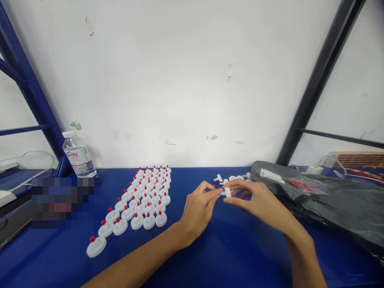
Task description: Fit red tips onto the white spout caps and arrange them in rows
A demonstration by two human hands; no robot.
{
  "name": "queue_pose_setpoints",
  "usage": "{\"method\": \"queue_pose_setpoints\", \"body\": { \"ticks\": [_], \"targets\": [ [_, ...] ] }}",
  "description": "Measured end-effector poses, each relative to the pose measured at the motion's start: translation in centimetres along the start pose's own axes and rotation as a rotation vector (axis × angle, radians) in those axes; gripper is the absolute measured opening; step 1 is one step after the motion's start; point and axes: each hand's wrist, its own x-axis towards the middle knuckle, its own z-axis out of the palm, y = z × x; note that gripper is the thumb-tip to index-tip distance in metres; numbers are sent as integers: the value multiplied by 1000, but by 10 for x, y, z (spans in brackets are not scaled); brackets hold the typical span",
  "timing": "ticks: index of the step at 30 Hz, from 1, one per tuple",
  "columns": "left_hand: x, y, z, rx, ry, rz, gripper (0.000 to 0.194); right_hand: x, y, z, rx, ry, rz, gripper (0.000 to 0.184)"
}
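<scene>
My right hand (250, 196) pinches a white bottle cap with a pointed nozzle (228, 192), held sideways above the blue table. From the left, my left hand (199, 206) meets it, with thumb and fingertips closed round a small red tip (221, 189) at the nozzle's end. Whether the tip is fully seated cannot be made out. Behind the hands lie loose white nozzle caps (219, 177) and small red tips, partly hidden by my fingers. On the left, white caps with red tips (149, 221) stand upright in slanting rows.
A water bottle (78, 156) stands at the back left, by a blue metal post. On the right lies a black plastic bag (324, 208), with a clear bag of red tips (301, 186) on it. A white wall rises behind the blue table (228, 256).
</scene>
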Motion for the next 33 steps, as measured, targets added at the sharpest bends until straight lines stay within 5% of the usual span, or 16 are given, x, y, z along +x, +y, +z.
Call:
{"method": "queue_pose_setpoints", "body": {
  "ticks": [13,20,24,28,33],
  "targets": [
    [3,17,-4,-418,157,-80,13,-3,-8,-5,133,7,-11,33],
    [4,28,-6,-467,21,-127,16,-5,-12,-7,163,-81,-20,24],
    [12,29,-20,-232,-48,-11,14,-10,-8,-11,141,-114,38,28],
    [1,45,-58,334,-197,183,18,-15,6,-20,127,-10,71,42],
    [-57,61,-120,860,-473,-62,24,-19,13,-24,156,65,58,55]
  ]
}}
